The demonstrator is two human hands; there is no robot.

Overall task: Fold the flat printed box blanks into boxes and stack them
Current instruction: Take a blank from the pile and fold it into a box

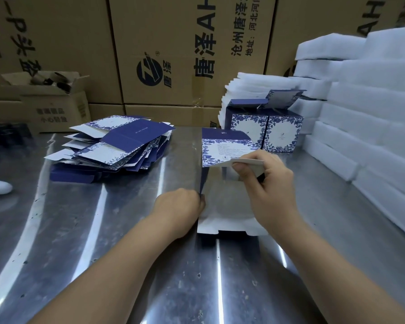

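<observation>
Half-open on the counter (126,230), the box blank (227,148) looks light, thin card, springy at its creases; left hand (180,206) pinches its side fold; right hand (269,183) grips a flap, sensible holds.

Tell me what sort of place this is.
Probably a packing bench in a warehouse or small factory: printed shipping cartons stacked behind, a steel worktable holding a pile of flat box blanks, and white foam pads stacked at the right. Left hand and right hand fold one blank.
</observation>
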